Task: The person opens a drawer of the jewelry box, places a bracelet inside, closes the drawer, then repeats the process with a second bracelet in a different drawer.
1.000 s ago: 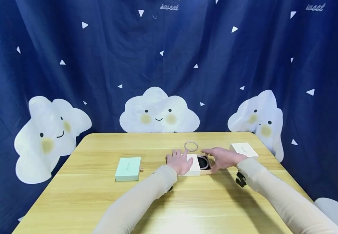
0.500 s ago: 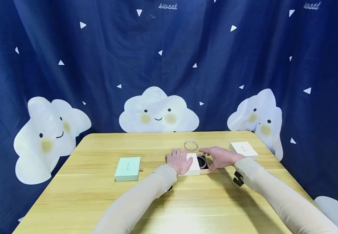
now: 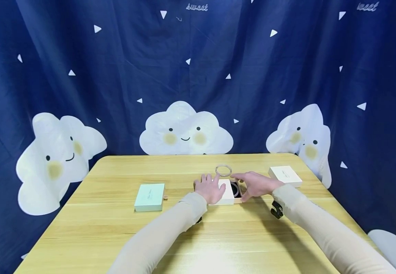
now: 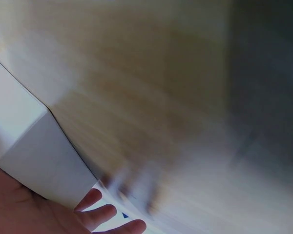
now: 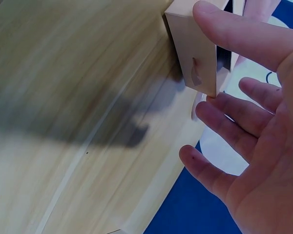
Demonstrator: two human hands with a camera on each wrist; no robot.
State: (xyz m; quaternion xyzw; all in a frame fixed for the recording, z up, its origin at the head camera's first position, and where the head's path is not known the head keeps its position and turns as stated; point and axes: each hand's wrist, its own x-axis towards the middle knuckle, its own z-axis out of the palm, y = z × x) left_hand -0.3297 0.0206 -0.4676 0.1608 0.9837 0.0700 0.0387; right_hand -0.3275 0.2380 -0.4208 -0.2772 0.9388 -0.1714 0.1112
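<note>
My left hand (image 3: 209, 189) rests on the white sleeve of a gift box (image 3: 228, 196), its fingers reaching over the far left part. From the sleeve's right end a pinkish drawer (image 3: 237, 201) sticks out, with a dark lining and a pale bangle (image 3: 237, 188) partly in sight. My right hand (image 3: 257, 184) pinches this drawer between thumb and fingers across its near and far walls. In the right wrist view the thumb (image 5: 249, 34) lies along the drawer's wall (image 5: 185, 48). A second bangle (image 3: 216, 171) lies on the table behind the box.
A mint-green box (image 3: 150, 197) with a small tab stands to the left on the wooden table (image 3: 108, 228). Another white box (image 3: 285, 175) stands at the back right. Behind the table's far edge hangs a dark blue curtain (image 3: 122, 76) with clouds.
My right hand has moved left, and the drawer has slid further into the white sleeve, so less of the bangle shows. The left hand has stayed in place on the sleeve.
</note>
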